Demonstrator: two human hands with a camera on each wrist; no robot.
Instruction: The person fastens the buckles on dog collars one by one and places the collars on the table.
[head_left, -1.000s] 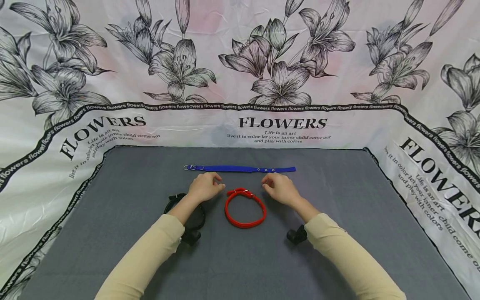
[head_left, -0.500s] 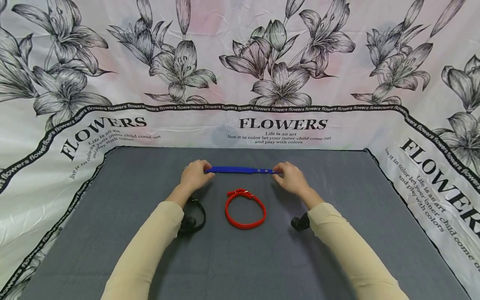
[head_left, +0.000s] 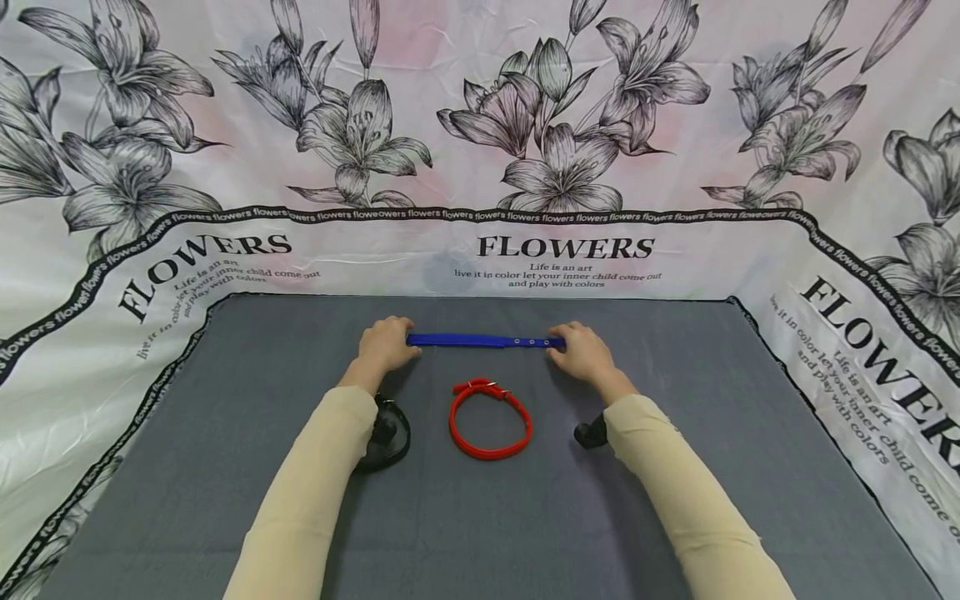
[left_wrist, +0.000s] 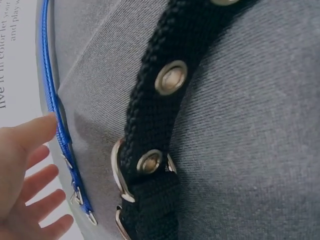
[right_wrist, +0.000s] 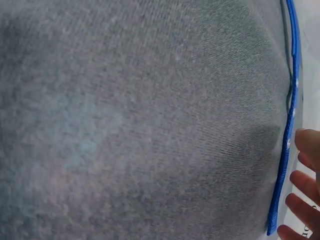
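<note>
A blue buckled collar (head_left: 468, 340) lies stretched out near the table's back edge, its two ends hidden by the hands in the head view. The left hand (head_left: 386, 347) is at its buckle end. In the left wrist view the thumb overlaps the blue strap, and the loosely spread fingers (left_wrist: 42, 182) lie beside it. At the end with holes is the right hand (head_left: 582, 352). Its thumb is right at the strap in the right wrist view, fingers (right_wrist: 303, 186) apart and not wrapped round it.
A red collar (head_left: 491, 454), buckled into a ring, lies between the forearms. A black collar (head_left: 401, 450) with metal eyelets lies partly under the left sleeve, large in the left wrist view. Grey cloth (head_left: 487, 533) covers the table; a flower-printed sheet (head_left: 420, 250) borders it.
Both hands have reached forward and spread outward from above the red collar to the two ends of the blue collar. The collars look unmoved.
</note>
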